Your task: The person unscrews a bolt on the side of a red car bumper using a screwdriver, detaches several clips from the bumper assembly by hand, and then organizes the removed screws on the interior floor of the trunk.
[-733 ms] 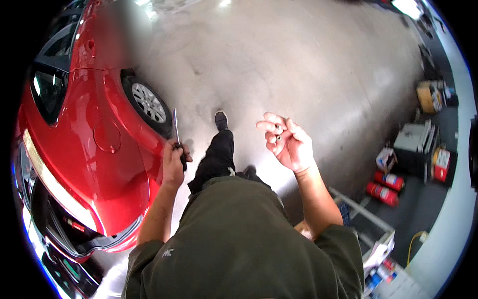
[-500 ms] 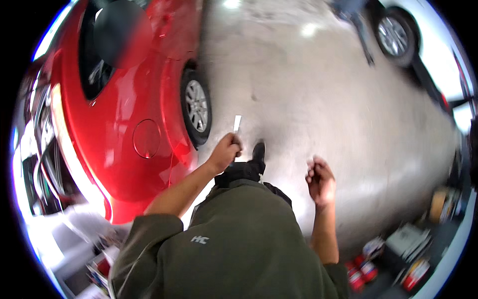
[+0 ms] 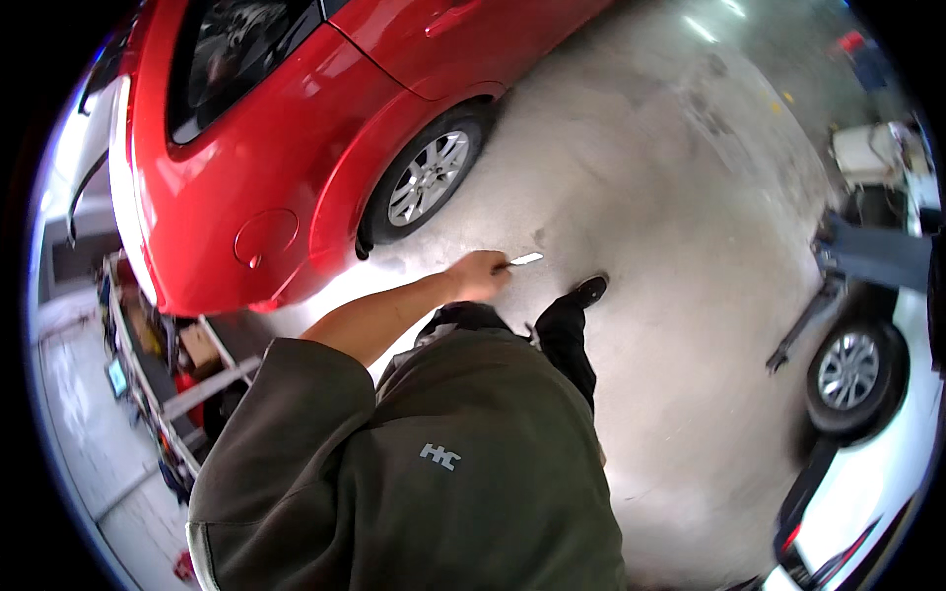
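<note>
My left hand [image 3: 480,276] is closed around a slim tool [image 3: 527,259]. The tool's bright, flat, blade-like end points forward and to the right past my fingers; its handle is mostly hidden in my grip, so I cannot tell its exact kind. Beyond this hand, apart from it, stands a red car [image 3: 266,187] with a silver-spoked rear wheel [image 3: 431,177]. My right hand is out of the picture, on the far side of my body.
Pale concrete floor [image 3: 680,295] stretches ahead. On the right are a grey lift post arm [image 3: 867,254] and a white car's wheel [image 3: 849,366]. A shelf rack [image 3: 212,387] with boxes stands at the left. Far off at top right is a person [image 3: 865,59].
My body and view have turned to the right. The left hand still grips the tool, which now points more to the right. My right hand has left the picture.
</note>
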Tool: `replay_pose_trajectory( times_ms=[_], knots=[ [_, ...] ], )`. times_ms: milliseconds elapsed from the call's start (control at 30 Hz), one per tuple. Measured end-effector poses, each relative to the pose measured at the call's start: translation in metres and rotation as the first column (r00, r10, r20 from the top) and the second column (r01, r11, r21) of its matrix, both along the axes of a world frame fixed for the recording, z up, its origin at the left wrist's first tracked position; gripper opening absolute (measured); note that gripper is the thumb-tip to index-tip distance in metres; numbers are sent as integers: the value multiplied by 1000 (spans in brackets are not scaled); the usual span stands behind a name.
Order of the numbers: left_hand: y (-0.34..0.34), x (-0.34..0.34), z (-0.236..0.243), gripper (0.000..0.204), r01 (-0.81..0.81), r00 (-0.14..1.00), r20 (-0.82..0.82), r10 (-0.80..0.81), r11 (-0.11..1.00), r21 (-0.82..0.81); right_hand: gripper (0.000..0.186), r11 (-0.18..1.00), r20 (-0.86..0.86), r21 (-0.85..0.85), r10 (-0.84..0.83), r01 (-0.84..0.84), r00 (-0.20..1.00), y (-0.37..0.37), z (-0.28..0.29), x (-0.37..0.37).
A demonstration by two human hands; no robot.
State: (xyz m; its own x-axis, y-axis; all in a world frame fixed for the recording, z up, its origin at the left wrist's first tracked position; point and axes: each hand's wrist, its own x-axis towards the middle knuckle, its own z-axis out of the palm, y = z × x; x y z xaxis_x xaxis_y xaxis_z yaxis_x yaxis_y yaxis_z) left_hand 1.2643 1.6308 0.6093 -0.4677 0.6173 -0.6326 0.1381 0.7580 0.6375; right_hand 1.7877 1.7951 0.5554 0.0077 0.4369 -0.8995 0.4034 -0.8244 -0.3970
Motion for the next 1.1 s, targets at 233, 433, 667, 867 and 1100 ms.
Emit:
replay_pose_trajectory(
  times_ms=[233, 433, 667, 867, 1100],
  knots=[
    [-18, -6, -14, 37, -588, 771, -82, 631, 657, -473, 14, 926, -58, 212, 330, -311, 942, 422, 40, -175],
    [54, 29, -82, 34, -838, 446, 35, 895, 430, -336, 31, 833, -43, 460, 368, -308, 929, 665, 107, -372],
    [276, -135, -52, 40, -529, 826, -56, 561, 736, -423, 27, 783, -110, 271, 603, -560, 790, 736, 61, -449],
    [497, -321, -15, 42, -442, 895, -139, 423, 884, -156, 22, 953, -108, 11, 302, -303, 947, 821, 43, -463],
    [651, -395, -111, 41, -576, 816, -202, 542, 790, -209, 24, 958, -89, 138, 263, -250, 961, 1042, 24, -551]
  ],
)
